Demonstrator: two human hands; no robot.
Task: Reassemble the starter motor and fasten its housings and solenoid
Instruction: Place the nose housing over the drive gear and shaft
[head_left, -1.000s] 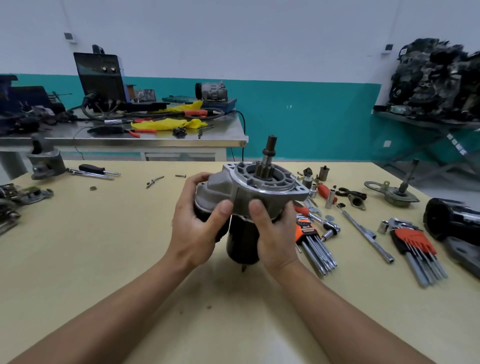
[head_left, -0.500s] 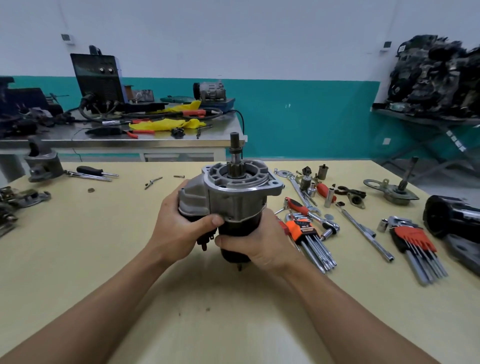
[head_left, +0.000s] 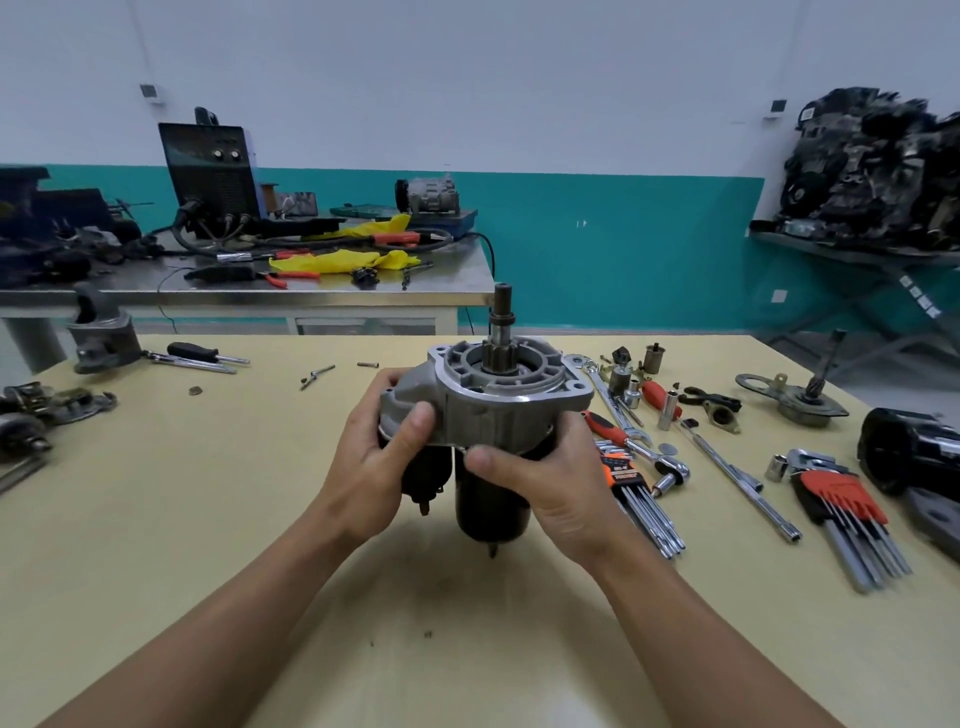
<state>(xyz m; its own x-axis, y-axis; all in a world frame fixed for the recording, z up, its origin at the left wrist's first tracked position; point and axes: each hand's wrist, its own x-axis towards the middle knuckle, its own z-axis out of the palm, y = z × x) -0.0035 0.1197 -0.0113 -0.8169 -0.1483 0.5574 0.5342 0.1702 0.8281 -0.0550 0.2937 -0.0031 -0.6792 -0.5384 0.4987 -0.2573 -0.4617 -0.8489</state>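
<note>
The starter motor (head_left: 498, 410) stands upright at the middle of the yellow workbench (head_left: 208, 519), its grey aluminium nose housing on top and the toothed pinion shaft (head_left: 501, 332) pointing up. Below hang the black motor body (head_left: 488, 509) and the black solenoid (head_left: 423, 478). My left hand (head_left: 379, 462) grips the housing's left side above the solenoid, thumb on the front. My right hand (head_left: 561, 493) wraps the black body from the right, thumb under the housing rim. A thin stud sticks out under the body, just above the bench.
To the right lie two hex key sets (head_left: 841, 514), a ratchet (head_left: 639, 447), a long extension bar (head_left: 737, 478), sockets and a spanner. A black housing (head_left: 914, 457) sits at the far right. A vise (head_left: 98, 332), screwdriver (head_left: 202, 356) and loose screws lie back left.
The motor has been turned a little in my hands and shifted slightly right. My right thumb now sits under the housing rim; both hands keep their grip.
</note>
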